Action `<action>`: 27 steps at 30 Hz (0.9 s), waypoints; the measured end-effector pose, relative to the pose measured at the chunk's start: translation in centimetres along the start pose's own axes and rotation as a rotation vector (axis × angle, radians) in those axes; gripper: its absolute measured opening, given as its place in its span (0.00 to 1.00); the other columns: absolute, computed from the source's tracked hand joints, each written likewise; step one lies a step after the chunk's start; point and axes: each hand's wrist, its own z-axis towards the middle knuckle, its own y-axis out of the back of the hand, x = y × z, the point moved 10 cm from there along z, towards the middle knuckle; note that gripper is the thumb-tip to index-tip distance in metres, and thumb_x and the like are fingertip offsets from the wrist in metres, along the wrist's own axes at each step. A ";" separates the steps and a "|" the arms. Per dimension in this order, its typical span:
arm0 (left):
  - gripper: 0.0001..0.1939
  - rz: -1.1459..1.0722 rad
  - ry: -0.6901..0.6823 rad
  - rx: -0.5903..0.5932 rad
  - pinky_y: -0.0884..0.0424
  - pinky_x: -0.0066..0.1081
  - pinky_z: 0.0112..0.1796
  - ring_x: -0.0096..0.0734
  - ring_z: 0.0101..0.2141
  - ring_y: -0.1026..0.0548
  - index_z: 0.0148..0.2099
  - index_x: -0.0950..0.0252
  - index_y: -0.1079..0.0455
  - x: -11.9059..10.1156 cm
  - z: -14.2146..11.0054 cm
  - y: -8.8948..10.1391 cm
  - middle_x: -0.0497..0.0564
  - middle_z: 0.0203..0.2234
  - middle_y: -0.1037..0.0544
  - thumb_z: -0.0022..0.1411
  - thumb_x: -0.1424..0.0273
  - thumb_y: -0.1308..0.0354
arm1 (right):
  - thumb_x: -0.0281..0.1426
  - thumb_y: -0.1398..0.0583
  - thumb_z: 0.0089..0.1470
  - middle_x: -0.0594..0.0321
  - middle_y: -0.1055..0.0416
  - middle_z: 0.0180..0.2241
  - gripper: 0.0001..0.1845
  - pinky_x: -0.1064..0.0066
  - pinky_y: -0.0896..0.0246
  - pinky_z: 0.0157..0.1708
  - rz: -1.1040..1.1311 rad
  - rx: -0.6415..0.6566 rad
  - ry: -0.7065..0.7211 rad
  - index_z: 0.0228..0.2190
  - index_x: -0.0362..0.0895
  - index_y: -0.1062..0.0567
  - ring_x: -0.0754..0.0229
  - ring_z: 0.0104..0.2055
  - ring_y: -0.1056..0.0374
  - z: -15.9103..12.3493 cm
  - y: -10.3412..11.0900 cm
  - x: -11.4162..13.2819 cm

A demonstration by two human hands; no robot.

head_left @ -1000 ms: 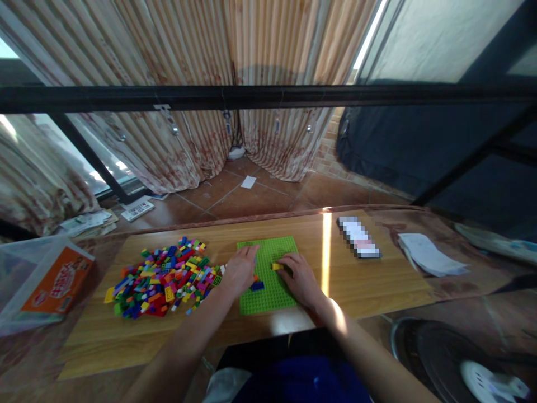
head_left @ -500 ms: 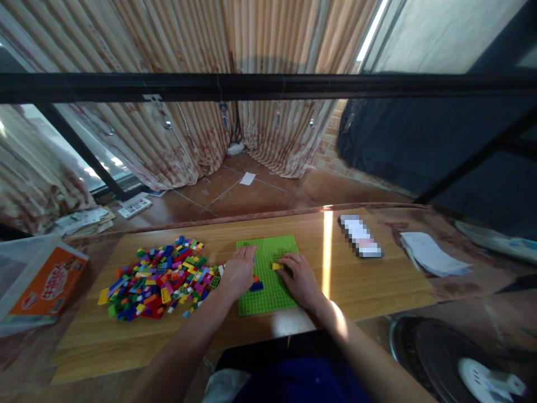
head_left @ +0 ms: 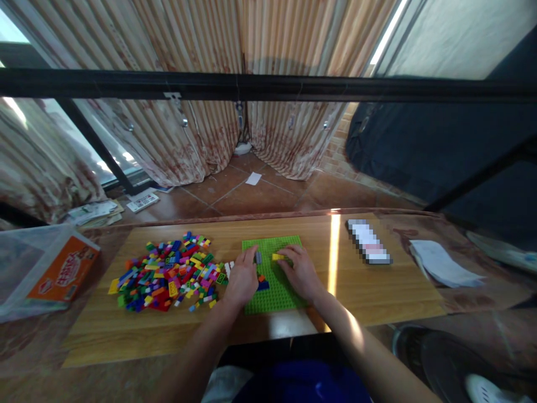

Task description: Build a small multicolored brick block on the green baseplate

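Observation:
A bright green studded baseplate (head_left: 274, 299) lies on the wooden table. My right hand (head_left: 301, 272) is over its right half, with thumb and fingertips closed on a small yellow brick (head_left: 277, 257) at the plate's surface. Whether that brick is pressed onto the studs I cannot tell. My left hand (head_left: 243, 278) covers the plate's left edge, fingers together and pointing forward; what they hold, if anything, is hidden. Just right of those fingers is a grey brick (head_left: 258, 257). Closer to me, an orange brick (head_left: 261, 278) and a dark blue brick (head_left: 263, 286) sit on the plate.
A heap of mixed coloured bricks (head_left: 172, 271) spreads left of the plate. Beyond it stands a clear plastic box (head_left: 33, 268) with an orange label. On the right lie a phone (head_left: 368, 242) and white papers (head_left: 447, 263). A black rail (head_left: 268, 87) crosses beyond the table.
The whole view has shifted slightly. My left hand has moved a little left across the plate, uncovering more of the grey brick. The yellow brick and right hand have moved slightly away from me.

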 end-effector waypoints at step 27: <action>0.30 0.056 -0.078 0.047 0.33 0.43 0.55 0.40 0.53 0.32 0.63 0.68 0.41 -0.5 0.0 -0.8 0.59 0.52 0.30 0.57 0.85 0.54 | 0.28 0.35 0.52 0.56 0.30 0.41 0.09 0.62 0.41 0.48 -0.109 0.227 0.019 0.37 0.48 0.18 0.54 0.46 0.37 3.7 -3.7 0.5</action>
